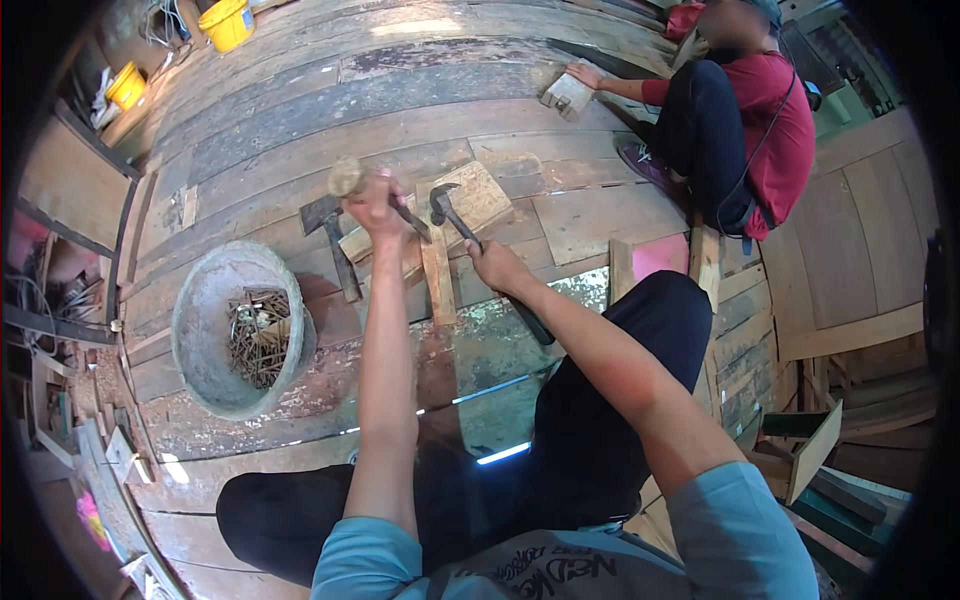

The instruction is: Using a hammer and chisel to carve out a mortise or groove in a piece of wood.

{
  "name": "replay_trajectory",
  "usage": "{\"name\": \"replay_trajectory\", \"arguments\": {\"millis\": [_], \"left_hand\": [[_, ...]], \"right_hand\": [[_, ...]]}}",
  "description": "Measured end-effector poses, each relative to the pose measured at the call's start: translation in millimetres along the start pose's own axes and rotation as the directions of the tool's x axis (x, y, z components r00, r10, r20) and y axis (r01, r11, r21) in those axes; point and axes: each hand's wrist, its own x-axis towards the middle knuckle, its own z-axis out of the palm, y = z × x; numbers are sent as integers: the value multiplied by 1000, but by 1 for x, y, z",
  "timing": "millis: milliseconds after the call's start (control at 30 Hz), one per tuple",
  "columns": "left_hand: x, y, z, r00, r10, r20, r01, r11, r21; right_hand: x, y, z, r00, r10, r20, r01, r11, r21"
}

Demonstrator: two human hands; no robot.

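Sitting: you are low on a worn plank floor, dark trousers folded at the knee, both hands ahead of you.
Left hand: your fingers are clenched round a chisel; the round, pale end of its handle juts out at the upper left, and its dark blade slants down to the right.
Right hand: you grasp a hammer partway along its shaft, the metal head near the chisel on its right, the dark butt pointing back toward your right knee.
Wood strip: it lies in front of you, below the chisel's tip; whether the blade touches it is hard to tell.
Wooden block: it lies just beyond the hammer's head.
Hatchet-like tool: it rests left of your left hand, handle toward you.
Grey bucket: standing at your left, it holds thin brown pieces, too small to identify.
Co-worker: at upper right, a person in red sits with one hand on a pale block.
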Motion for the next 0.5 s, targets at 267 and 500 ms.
{"name": "replay_trajectory", "arguments": {"millis": [267, 500], "left_hand": [[12, 12, 13, 997, 59, 53, -60, 998, 3], [-4, -2, 11, 998, 15, 56, -16, 1000, 13]], "right_hand": [[0, -5, -9, 994, 43, 103, -59, 987, 151], [-16, -12, -24, 958, 221, 182, -286, 725, 627]]}}
